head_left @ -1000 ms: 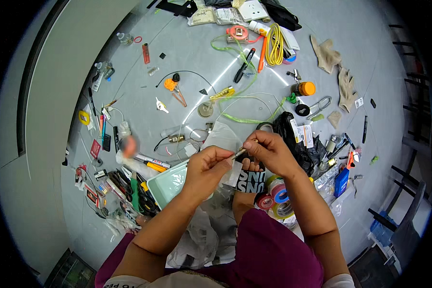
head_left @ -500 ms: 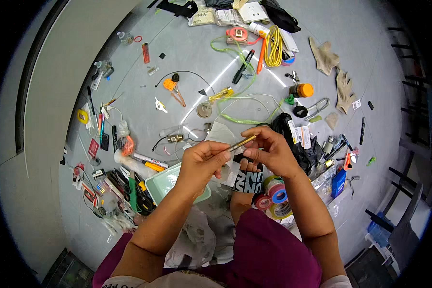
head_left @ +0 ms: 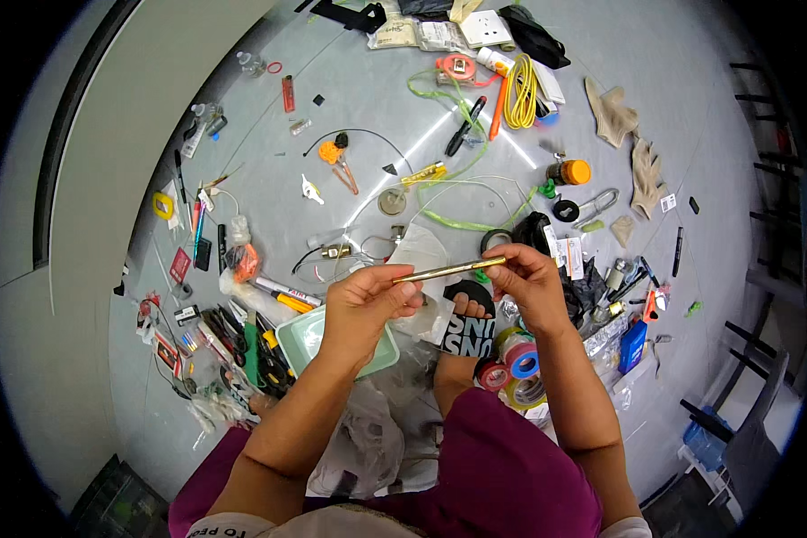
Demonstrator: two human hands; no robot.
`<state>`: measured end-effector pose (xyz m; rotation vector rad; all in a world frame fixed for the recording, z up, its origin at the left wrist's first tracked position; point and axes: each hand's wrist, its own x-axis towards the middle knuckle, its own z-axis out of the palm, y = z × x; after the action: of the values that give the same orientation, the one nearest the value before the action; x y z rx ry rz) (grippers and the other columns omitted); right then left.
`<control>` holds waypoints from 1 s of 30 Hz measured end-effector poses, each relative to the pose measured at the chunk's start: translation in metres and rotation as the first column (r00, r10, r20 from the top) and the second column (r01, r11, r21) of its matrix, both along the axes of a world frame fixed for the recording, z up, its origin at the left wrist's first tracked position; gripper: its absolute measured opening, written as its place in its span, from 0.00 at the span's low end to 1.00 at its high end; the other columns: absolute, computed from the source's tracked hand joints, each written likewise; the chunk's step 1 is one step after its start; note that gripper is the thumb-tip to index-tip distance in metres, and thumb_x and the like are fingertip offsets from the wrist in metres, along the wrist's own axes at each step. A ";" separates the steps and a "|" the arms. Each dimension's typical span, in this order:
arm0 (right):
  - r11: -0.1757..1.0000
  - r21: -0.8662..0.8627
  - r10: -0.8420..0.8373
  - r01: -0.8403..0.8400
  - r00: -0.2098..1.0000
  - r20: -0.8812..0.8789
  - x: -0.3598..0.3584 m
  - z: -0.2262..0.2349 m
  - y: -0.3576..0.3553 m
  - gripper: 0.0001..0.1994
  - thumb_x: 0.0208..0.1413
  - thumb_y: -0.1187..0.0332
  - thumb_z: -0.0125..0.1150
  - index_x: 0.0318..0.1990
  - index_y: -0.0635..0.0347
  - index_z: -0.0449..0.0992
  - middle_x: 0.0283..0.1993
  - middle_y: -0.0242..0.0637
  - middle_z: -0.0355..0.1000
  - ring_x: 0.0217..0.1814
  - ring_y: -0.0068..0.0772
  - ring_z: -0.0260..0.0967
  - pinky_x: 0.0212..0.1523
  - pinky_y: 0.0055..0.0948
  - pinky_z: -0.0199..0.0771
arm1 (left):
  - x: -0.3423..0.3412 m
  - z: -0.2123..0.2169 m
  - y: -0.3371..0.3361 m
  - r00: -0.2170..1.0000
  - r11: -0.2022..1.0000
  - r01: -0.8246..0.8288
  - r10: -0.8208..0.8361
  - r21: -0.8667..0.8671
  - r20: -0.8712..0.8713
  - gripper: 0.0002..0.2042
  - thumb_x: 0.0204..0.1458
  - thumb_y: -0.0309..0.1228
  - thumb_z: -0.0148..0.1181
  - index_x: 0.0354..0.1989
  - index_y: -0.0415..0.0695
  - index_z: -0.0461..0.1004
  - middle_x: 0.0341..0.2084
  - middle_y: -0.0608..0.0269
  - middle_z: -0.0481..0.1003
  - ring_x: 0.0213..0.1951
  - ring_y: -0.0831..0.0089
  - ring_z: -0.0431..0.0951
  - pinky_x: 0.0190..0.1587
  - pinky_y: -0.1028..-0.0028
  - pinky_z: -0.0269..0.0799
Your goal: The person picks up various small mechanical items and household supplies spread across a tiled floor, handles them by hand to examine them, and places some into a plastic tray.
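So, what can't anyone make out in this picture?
In the head view:
Gold-coloured rod, pinched between left hand and right hand: fine surface detail, too small.
Light green tray: partly hidden by the left hand and wrist.
Small piece beyond the orange-lidded jar: blurred.
Dark item at the top: cut off by the picture's edge.

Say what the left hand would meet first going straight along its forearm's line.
Likely the white sheet beyond the left hand, though depth is unclear and it may pass above.

Floor [head_left: 264, 202]: grey, smooth, thin joint lines, bright streaks of reflected light [head_left: 518, 149]. Wall [head_left: 99, 224]: left, pale grey, with dark strip [head_left: 41, 224]. Chair [head_left: 762, 412]: dark, lower right side.
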<state>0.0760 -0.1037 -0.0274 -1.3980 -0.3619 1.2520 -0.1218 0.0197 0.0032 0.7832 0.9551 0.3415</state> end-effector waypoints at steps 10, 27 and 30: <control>0.999 0.035 -0.039 0.037 0.998 0.045 -0.023 0.004 -0.026 0.10 0.49 0.79 0.61 0.41 0.65 0.75 0.29 0.31 0.73 0.25 0.16 0.67 0.25 0.16 0.68 | -0.016 0.002 -0.026 0.997 0.999 -0.045 0.043 0.029 0.059 0.11 0.50 0.20 0.57 0.43 0.37 0.72 0.33 0.57 0.76 0.35 0.72 0.78 0.36 0.77 0.76; 0.998 0.033 0.062 -0.059 0.994 -0.087 -0.036 0.028 -0.024 0.08 0.53 0.70 0.58 0.39 0.63 0.75 0.27 0.28 0.70 0.25 0.16 0.64 0.25 0.17 0.65 | -0.040 0.004 -0.060 0.988 0.961 0.119 -0.090 -0.251 0.124 0.11 0.52 0.26 0.58 0.42 0.36 0.72 0.32 0.57 0.76 0.34 0.70 0.78 0.35 0.75 0.76; 0.954 0.011 0.299 -0.299 0.954 -0.001 -0.042 0.043 0.006 0.10 0.53 0.67 0.60 0.41 0.62 0.77 0.27 0.24 0.70 0.24 0.10 0.61 0.24 0.14 0.64 | -0.032 0.005 -0.056 0.968 0.924 0.235 -0.195 -0.301 0.158 0.11 0.54 0.28 0.55 0.44 0.36 0.71 0.32 0.54 0.76 0.35 0.66 0.78 0.36 0.72 0.76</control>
<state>0.0344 -0.0974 0.0152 -1.3663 -0.5946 1.4942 -0.1534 -0.0362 0.0085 0.5563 0.7710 0.0403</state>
